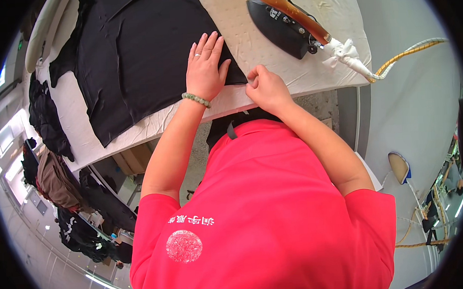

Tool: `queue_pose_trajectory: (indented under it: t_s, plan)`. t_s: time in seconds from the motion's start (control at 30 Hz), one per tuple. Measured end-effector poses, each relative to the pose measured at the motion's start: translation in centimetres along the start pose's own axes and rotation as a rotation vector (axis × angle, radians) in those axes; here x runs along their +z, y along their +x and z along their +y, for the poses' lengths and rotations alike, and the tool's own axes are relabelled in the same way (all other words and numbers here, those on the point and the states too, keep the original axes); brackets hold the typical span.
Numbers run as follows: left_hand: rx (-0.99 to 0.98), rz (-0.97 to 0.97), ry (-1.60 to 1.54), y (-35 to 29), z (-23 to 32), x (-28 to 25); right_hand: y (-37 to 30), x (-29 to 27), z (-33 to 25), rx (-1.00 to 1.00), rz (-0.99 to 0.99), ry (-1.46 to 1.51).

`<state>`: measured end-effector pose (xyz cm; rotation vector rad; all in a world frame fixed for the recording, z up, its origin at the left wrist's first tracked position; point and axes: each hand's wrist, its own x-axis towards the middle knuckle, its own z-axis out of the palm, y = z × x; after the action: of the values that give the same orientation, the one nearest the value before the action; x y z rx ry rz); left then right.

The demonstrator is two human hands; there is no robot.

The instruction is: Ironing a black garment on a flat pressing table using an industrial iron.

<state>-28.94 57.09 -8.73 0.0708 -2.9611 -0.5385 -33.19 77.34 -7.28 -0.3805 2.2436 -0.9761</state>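
A black garment (146, 50) lies spread over a pale padded ironing table (300, 73), with a few creases running down its length. My left hand (206, 69) rests flat on it near the right edge, fingers stretched out; a ring and a green bead bracelet (196, 99) show on that arm. At the garment's lower right corner, my right hand (268, 88) is closed in a pinch on the fabric. An iron (281, 28) with a black body and a brown handle sits farther to the right, apart from both hands.
White cloth (348, 58) wraps the iron's rear end, where a yellow and white cord (409, 52) leads off right. More dark clothing (47, 118) hangs at the table's left edge. A cardboard box (132, 159) stands below the table.
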Motion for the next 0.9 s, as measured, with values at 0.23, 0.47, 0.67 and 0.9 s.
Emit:
queue_pose_trajectory:
  t_s: [0.23, 0.47, 0.67, 0.9]
  plan:
    - [0.015, -0.019, -0.024, 0.2, 0.5, -0.7, -0.9, 1.1, 0.1, -0.113, 0.122, -0.143]
    - [0.034, -0.079, -0.005, 0.1, 0.4, -0.8, -0.7, 1.6, 0.1, -0.104, 0.163, -0.2]
    - [0.041, -0.088, 0.044, -0.1, 0.3, -0.5, -1.1, 1.4, -0.3, -0.075, 0.156, -0.169]
    - [0.037, -0.112, 0.013, -0.3, 0.0, -0.7, -1.2, 1.5, -1.0, -0.073, 0.158, -0.144]
